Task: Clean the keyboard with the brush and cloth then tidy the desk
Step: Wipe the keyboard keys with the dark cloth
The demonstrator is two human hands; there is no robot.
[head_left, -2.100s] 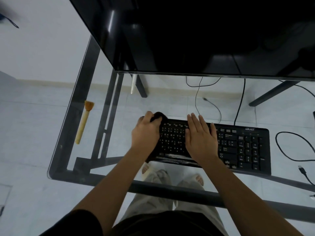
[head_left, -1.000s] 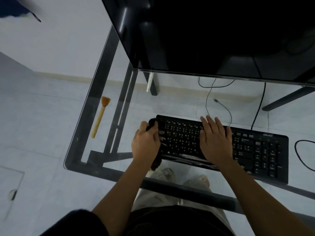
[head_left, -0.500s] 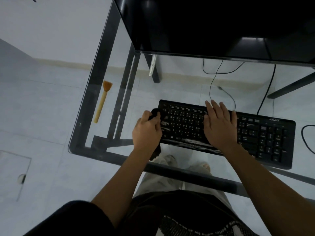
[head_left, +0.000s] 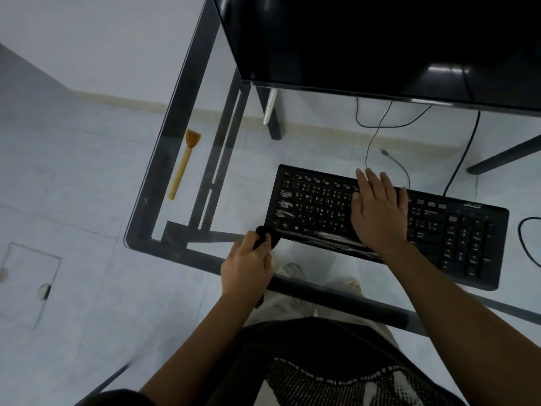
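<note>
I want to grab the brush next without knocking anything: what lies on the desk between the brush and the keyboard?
Head view: between brush and keyboard only bare glass desk; dark frame bars run beneath it.

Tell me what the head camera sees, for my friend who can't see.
A person's left hand grips a dark cloth at the near left corner of a black keyboard on a glass desk, while the right hand lies flat on the keys. A wooden brush lies near the desk's left edge.

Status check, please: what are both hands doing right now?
Left hand grips bunched black cloth at near-left corner of black keyboard. Right hand flat on keys. Orange-bristled wooden brush lies apart on glass desk.
</note>
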